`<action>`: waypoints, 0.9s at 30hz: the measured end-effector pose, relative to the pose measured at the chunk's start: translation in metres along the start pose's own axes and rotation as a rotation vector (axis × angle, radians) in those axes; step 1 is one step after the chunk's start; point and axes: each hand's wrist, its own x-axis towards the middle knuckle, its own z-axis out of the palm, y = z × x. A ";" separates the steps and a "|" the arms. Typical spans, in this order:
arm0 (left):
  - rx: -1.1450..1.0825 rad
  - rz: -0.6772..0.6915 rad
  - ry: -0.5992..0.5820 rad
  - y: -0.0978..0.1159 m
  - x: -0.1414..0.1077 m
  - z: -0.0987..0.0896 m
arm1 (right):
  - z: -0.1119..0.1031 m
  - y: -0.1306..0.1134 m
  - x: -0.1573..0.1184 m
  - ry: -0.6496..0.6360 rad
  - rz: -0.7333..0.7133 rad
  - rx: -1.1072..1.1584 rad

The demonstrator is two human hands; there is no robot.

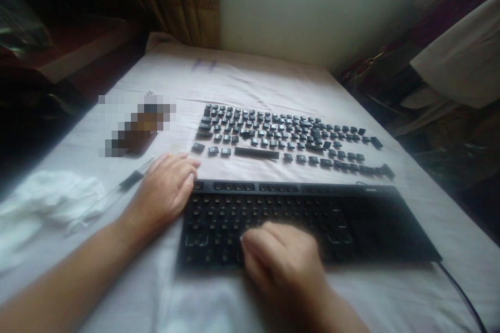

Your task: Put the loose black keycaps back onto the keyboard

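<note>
A black keyboard (375, 218) with its keycaps off lies across the cloth, its rows of bare key posts showing. At its upper left corner, my left hand (167, 182) is closed against the edge, thumb along the side and fingers bent over the far side. My right hand (285, 255) is closed in a fist-like pinch over the lower middle of the keyboard. Whatever its fingertips hold is hidden, and the hand covers part of the lower rows. Beyond the keyboard, loose black keycaps (269, 127) are laid out in rows, with the long spacebar (257, 153) in the nearest row.
White crumpled cloth (50, 208) lies at the left, beside a thin cord with a small dark piece (130, 180). A blurred-out object (140, 127) sits farther back. The keyboard cable (463, 294) runs off at the lower right. A wall and curtain stand behind.
</note>
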 end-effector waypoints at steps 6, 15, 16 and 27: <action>0.013 0.000 -0.007 0.001 0.001 -0.001 | 0.000 -0.001 0.000 -0.005 0.011 -0.018; 0.021 0.022 0.006 0.001 0.001 0.000 | 0.002 -0.001 0.001 0.009 -0.015 0.003; 0.020 0.026 0.007 0.001 0.001 0.000 | 0.002 -0.001 0.001 0.008 -0.016 0.005; 0.033 0.031 0.007 0.000 0.001 0.000 | -0.009 0.007 0.001 0.078 0.036 0.140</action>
